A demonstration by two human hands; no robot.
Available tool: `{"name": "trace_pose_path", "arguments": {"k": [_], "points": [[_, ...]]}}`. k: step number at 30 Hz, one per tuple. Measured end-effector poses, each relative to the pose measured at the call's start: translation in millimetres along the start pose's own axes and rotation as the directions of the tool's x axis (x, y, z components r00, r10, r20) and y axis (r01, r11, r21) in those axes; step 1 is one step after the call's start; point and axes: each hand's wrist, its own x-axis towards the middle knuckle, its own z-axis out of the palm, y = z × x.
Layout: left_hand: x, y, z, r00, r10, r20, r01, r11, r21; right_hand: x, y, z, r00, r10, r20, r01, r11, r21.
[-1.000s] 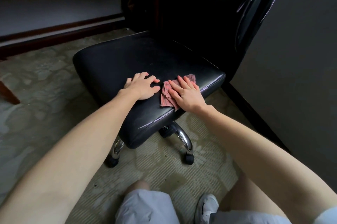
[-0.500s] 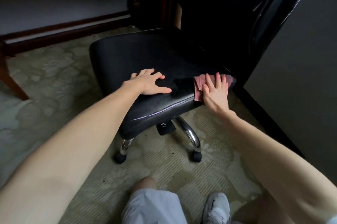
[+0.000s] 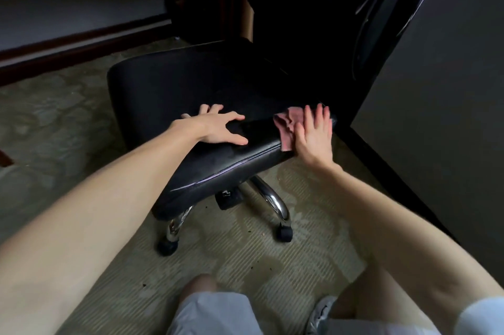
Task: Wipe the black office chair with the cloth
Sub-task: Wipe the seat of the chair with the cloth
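The black office chair fills the middle of the head view, its padded seat facing me and its dark backrest rising at the upper right. My left hand lies flat on the seat's near edge with fingers spread and nothing in it. My right hand presses a pink cloth against the seat's near right corner; the cloth wraps over the corner's edge and is partly hidden under the palm.
The chair's chrome legs and black casters stand on a patterned greenish carpet. A dark wall panel runs close along the right. A wooden desk frame crosses the upper left. My knee and shoe show at the bottom.
My right hand has slid the cloth from the seat's middle front to the right corner, over the edge. The left hand stays on the seat, its fingers spread wider.
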Motion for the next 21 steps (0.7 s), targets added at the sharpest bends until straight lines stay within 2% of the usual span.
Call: {"name": "trace_pose_path", "arguments": {"k": [4,8,12,16,18,21], "points": [[4,1,2,1.0,-0.011,-0.005,0.012,1.0,0.02,30,14,-8,0.996,0.093,0.016,-0.093,0.995,-0.022],[4,4,5,1.0,0.003,-0.019,-0.003,1.0,0.027,8,0,-3,1.0,-0.002,-0.018,0.001,0.999,-0.054],[1,0,4,0.999,0.019,-0.029,-0.017,0.998,0.06,-26,-17,4,0.99,-0.136,-0.029,0.136,0.991,-0.007],[-6,-13,-2,1.0,0.031,0.004,-0.031,0.995,0.091,-28,-2,0,0.977,-0.198,0.08,0.202,0.979,-0.043],[-11,-18,0,1.0,0.014,0.016,-0.015,0.996,0.083,-7,9,-8,0.987,-0.138,0.086,0.144,0.987,-0.065],[-14,-18,8,1.0,0.006,0.002,-0.006,0.998,0.056,17,11,-12,0.996,-0.008,0.086,0.008,1.0,-0.002]]}}
